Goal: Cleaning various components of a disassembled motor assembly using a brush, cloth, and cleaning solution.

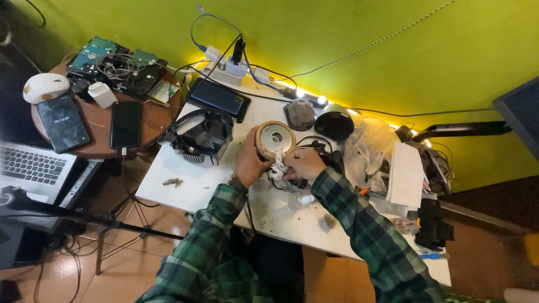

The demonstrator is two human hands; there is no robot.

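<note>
We hold a round motor unit (274, 139), tan around the rim with a silvery metal face and a dark centre, tipped up just above the white worktop (185, 174) near its middle. Our left hand (249, 163) cups its lower left side, fingers wrapped round the rim and clamped on it. Our right hand (304, 163) sits just beside it to the right and below, fingers pinched together on a crumpled whitish rag (278, 167) that touches the underside of the motor. We judge the work to be cleaning: the metal face looks fairly bright already, but the rim looks dull, and crumbs of dirt (173, 182) lie scattered on the worktop, so we take it as partway done with wiping left.

Just left of the motor stands a black fan housing (197, 136), apart from our hands. Behind it lies a dark tablet (218, 97), and beyond that a white power strip (227, 70) with cables. To the right we see a grey cone-shaped part (301, 114), a black lamp head (334, 122) and a clear plastic bag (366, 147). Well to the left, a round brown table (98, 120) carries two phones and hard drives, with a laptop (33, 168) below it.
</note>
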